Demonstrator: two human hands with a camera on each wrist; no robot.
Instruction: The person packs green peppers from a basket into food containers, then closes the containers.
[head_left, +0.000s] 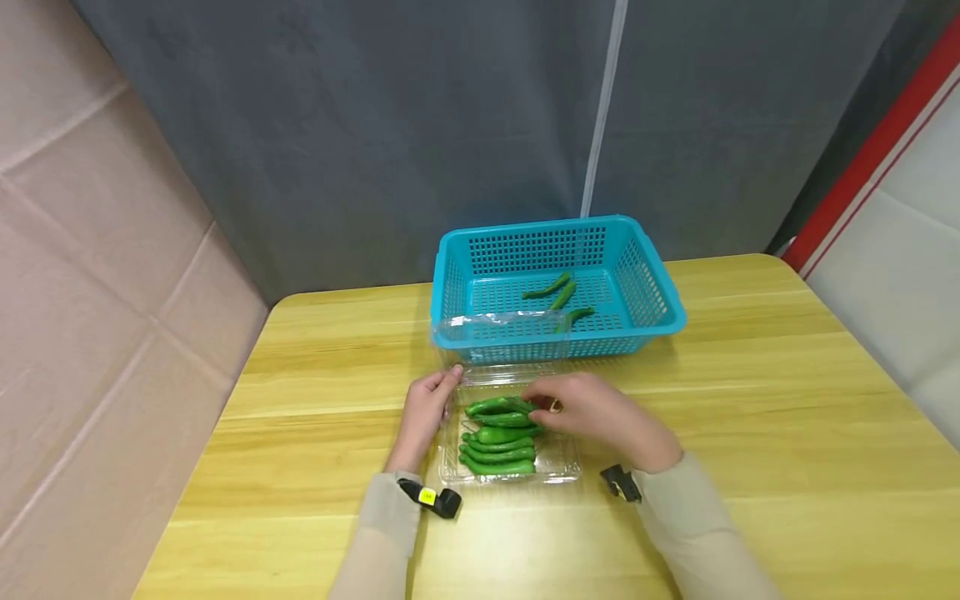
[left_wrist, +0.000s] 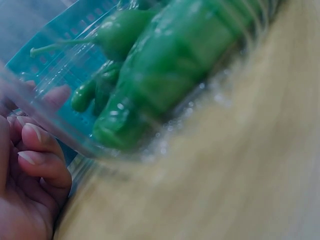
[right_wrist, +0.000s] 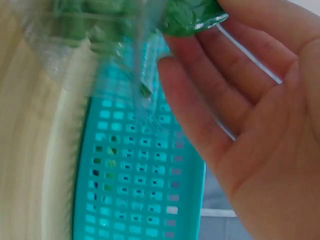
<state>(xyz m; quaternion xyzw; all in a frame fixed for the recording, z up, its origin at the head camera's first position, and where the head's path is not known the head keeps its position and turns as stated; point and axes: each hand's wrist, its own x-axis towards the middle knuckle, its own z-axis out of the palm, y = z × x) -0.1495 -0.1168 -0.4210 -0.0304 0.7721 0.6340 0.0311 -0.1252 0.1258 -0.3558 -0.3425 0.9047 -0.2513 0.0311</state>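
Observation:
A clear plastic clamshell box [head_left: 558, 454] lies on the table with its lid raised at the back. Several green chili peppers [head_left: 498, 457] lie side by side in it. At the box's left side, my left hand [head_left: 427, 408] grips the edge near the hinge, thumb on top; its curled fingers are by the wall in the left wrist view. My right hand [head_left: 573, 408] reaches over the box's right side. Between its thumb and fingers it pinches the end of a green chili pepper [right_wrist: 192, 17] in the back part of the row.
Just behind the box stands a blue plastic basket [head_left: 652, 325], overlapped by the transparent lid [head_left: 502, 325] in the head view. Three green peppers [head_left: 564, 295] lie in the basket. A grey curtain [head_left: 420, 125] hangs behind the wooden table [head_left: 315, 392].

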